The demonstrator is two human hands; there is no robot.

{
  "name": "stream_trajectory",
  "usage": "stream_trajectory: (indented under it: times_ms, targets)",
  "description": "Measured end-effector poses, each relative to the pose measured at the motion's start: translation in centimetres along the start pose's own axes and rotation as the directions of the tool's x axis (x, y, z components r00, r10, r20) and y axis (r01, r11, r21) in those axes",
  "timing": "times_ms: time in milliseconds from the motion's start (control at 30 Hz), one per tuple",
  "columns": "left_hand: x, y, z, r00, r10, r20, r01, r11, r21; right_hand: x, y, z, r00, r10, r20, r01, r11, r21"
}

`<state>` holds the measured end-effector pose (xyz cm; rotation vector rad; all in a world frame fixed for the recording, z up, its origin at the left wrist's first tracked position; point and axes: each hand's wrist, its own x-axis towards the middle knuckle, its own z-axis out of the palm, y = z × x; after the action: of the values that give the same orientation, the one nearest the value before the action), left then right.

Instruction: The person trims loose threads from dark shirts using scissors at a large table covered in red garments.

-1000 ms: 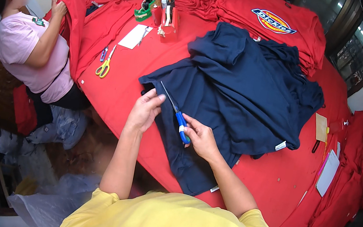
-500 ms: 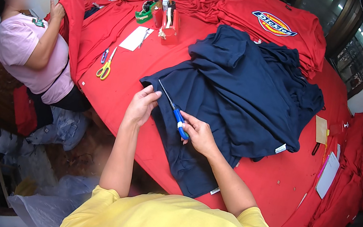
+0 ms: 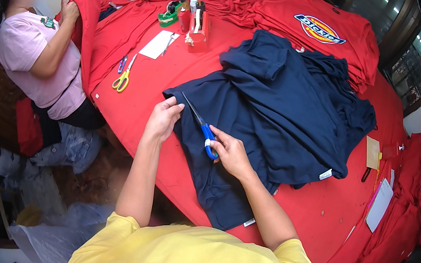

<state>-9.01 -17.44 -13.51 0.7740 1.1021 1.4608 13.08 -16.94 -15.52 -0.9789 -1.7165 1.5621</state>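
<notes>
Dark navy garments, crumpled and overlapping, lie across the red-covered table. My left hand pinches the navy cloth at its left edge between thumb and fingers. In my right hand is a pair of scissors with blue handles, its blades pointing up and left toward the pinched edge. The blade tips lie just right of my left fingertips, over the cloth; whether they touch it I cannot tell. Small white tags show at the garments' lower edges.
Yellow-handled scissors, a white paper and a red tape dispenser lie beyond my left hand. Red shirts are piled along the back. A co-worker at the left holds red cloth. A clipboard rests at the right.
The scissors' blades have opened slightly and their tips have shifted a little up and left. My left hand keeps its hold on the cloth edge. The co-worker's head has moved slightly.
</notes>
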Motion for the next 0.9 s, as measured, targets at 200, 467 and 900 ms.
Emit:
stream_trajectory:
  times_ms: [200, 467, 900]
  targets:
    - [-0.3, 0.1, 0.1, 0.995, -0.038, 0.092, 0.028, 0.993, 0.112, 0.9, 1.1, 0.2, 0.933, -0.357, -0.052, 0.336, 0.911, -0.238]
    - [0.9, -0.2, 0.0, 0.999, 0.028, -0.037, -0.029, 0.999, -0.035, 0.6, 0.4, 0.2, 0.997, -0.078, -0.012, 0.078, 0.996, -0.032]
    - [0.8, 0.1, 0.7, 0.999, 0.049, -0.017, -0.049, 0.999, 0.005, 1.0, 0.4, -0.2, 0.999, -0.038, -0.017, 0.039, 0.999, 0.036]
